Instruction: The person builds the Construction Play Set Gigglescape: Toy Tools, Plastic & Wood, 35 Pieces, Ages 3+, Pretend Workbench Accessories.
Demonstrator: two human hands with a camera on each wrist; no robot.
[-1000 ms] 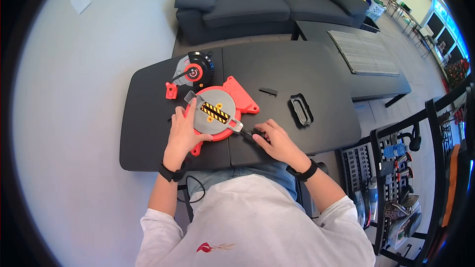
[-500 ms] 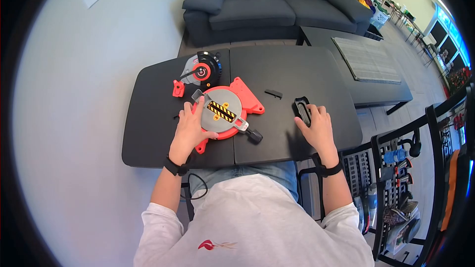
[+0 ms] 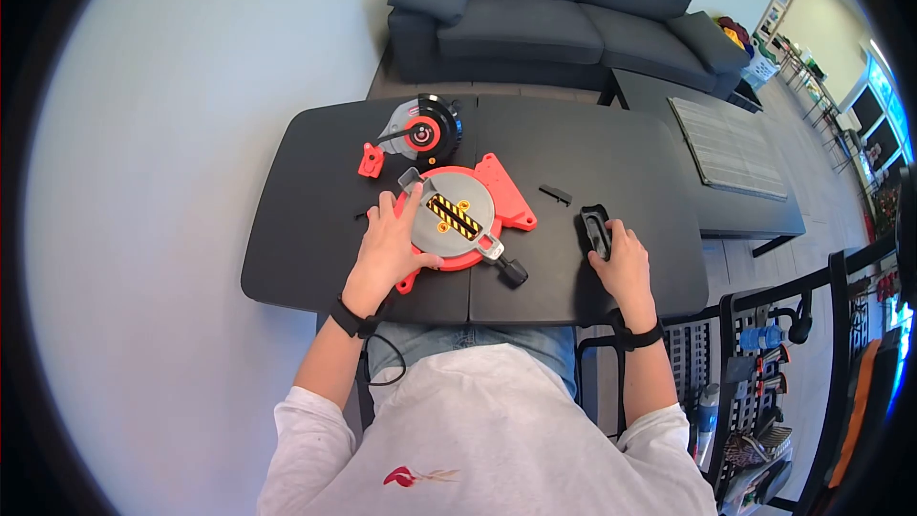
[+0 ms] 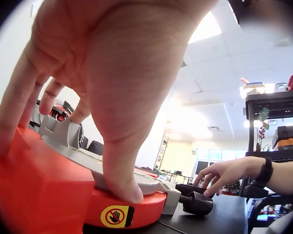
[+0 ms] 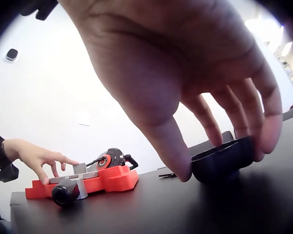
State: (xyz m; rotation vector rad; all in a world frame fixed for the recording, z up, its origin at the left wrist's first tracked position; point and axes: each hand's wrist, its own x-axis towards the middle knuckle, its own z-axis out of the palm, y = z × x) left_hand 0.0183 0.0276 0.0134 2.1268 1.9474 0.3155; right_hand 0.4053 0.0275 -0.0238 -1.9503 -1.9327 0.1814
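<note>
The red and grey round toy mitre saw base [image 3: 506, 196] lies on the black table, with a striped yellow-black slot across its disc. My left hand [image 3: 384, 253] holds its left side, the thumb [image 4: 124, 187] pressed on the red rim and the fingers spread over the far side. A black knob handle [image 3: 513, 272] sticks out at the base's lower right. Farther right, my right hand [image 3: 626, 268] pinches a hollow black oblong shell [image 5: 222, 163] between thumb and fingers, tilted close over the table.
A toy saw head [image 3: 420, 134] with a black blade guard and red bracket lies behind the base. A small black strip [image 3: 555, 195] lies between base and shell. A lower table [image 3: 659, 100] stands behind right, a sofa [image 3: 525, 29] beyond.
My right hand left the knob handle, moved right to the black shell and now pinches and tilts it. My left hand stays on the base. The head view has shifted.
</note>
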